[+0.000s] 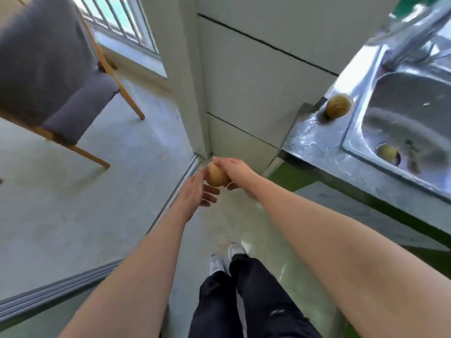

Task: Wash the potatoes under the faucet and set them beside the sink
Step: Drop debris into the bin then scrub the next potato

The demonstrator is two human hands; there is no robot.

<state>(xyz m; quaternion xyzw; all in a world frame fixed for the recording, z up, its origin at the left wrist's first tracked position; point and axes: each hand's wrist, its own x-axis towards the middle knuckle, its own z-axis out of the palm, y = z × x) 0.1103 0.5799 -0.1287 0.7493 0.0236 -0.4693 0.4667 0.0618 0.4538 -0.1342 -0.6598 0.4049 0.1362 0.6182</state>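
A tan potato point(216, 176) hangs low over the floor, left of the counter, with my right hand point(234, 172) closed around it from the right. My left hand point(199, 191) is beside it, fingers apart, touching or nearly touching its left side. A second potato point(337, 107) lies on the wet steel counter point(314, 140) beside the sink point(410, 111). A third potato point(388, 152) sits inside the basin near its front left corner. The faucet point(415, 32) rises at the top right, blurred.
White cabinet doors point(256, 81) stand straight ahead. A grey chair with wooden legs point(61, 76) is at the left, near a barred window. A sliding-door track point(175, 189) crosses the floor. My legs and shoes point(229, 259) are below.
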